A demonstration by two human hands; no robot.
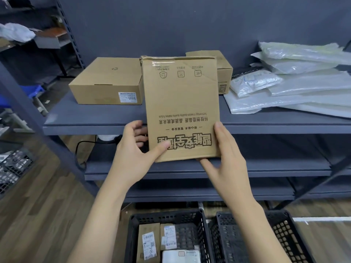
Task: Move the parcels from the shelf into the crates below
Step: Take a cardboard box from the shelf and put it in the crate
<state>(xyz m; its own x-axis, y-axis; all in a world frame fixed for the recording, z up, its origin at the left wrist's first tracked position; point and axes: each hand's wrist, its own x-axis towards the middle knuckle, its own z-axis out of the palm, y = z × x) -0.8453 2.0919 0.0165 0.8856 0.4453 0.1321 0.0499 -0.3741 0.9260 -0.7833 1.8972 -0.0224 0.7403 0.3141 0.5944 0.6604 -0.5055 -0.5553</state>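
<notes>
Both hands hold a flat brown carton [181, 109] upright in front of the shelf [95, 118], its printed face toward the camera and its text upside down. The left hand [136, 149] grips the lower left edge, thumb across the front and fingers curled behind. The right hand [224, 154] clamps the lower right corner, thumb up along the side edge and fingers under the bottom.

The shelf is a dark grey board on a grey metal frame against a dark wall [190, 25]. On it, left of the carton, sits a wide box [106, 82] with a white label on its front. Behind the carton's right edge a smaller box [222, 73] shows in part. Further right lies a loose heap of white plastic mailers [294, 82], overlapping one another.

Two more grey boards run below, and a black cable [79, 149] hangs under the top one. On the wood-look floor [38, 215] stand two black perforated crates. The left crate [165, 217] holds a few labelled parcels [150, 242]; the right crate [281, 228] is largely hidden by the right forearm. At far left another rack [28, 35] carries clutter, too blurred to tell apart.
</notes>
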